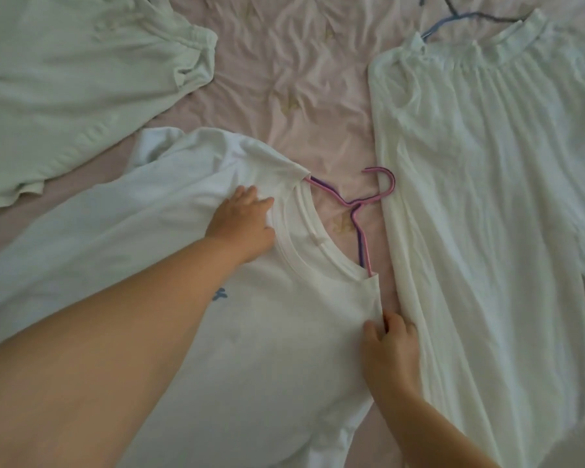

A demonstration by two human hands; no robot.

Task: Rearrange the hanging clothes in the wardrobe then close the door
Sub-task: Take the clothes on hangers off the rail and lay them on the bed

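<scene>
Left hand (pixel 242 228) presses spread fingers on the tee (pixel 257 332) by its collar; right hand (pixel 390 352) pinches its shoulder, pink hanger (pixel 360 211) inside.

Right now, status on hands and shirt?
Left hand flat on the white T-shirt shoulder. Right hand pinching its other shoulder. Pink hanger inside the collar; pleated garment alongside.
</scene>
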